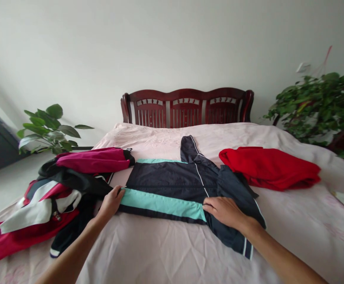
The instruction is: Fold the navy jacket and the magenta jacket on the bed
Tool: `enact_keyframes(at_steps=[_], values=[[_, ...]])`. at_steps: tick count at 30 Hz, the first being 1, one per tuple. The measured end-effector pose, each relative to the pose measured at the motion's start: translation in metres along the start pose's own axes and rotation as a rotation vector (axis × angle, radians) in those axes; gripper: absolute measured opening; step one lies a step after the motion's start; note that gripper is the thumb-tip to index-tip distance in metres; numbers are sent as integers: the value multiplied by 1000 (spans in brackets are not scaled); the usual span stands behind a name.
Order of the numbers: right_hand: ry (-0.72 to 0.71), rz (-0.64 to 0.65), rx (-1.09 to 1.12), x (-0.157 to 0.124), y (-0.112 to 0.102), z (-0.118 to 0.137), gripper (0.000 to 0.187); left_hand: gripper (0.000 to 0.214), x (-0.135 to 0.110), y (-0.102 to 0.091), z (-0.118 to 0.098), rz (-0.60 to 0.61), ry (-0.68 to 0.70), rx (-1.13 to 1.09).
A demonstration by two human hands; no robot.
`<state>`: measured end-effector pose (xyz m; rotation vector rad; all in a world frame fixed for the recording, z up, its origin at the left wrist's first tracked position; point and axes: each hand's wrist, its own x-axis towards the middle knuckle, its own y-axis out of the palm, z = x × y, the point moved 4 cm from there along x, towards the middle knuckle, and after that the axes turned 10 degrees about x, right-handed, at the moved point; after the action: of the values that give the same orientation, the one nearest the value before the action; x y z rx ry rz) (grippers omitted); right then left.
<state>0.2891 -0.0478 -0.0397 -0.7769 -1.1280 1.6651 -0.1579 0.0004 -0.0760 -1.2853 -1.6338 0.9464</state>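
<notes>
A dark navy jacket (pixel 174 179) with a teal band lies flat across the pink bedsheet (pixel 166 252), its hood toward the headboard. My left hand (pixel 111 202) pinches the jacket's left edge at the teal band, fingers closed on the fabric. My right hand (pixel 223 211) lies flat on the jacket near the white piping, fingers stretched out, pressing the cloth down. A sleeve trails under my right forearm.
A heap of magenta, black, white and red clothes (pixel 56 193) lies at the left. A red garment (pixel 269 167) sits at the right. A dark wooden headboard (pixel 186 107) stands behind, with potted plants left (pixel 49 130) and right (pixel 320 104).
</notes>
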Motion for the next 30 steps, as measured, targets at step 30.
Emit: enact_keyframes(at_steps=[30], values=[[372, -998, 145, -94, -2, -77, 69, 40, -78, 2, -64, -74, 428, 225]])
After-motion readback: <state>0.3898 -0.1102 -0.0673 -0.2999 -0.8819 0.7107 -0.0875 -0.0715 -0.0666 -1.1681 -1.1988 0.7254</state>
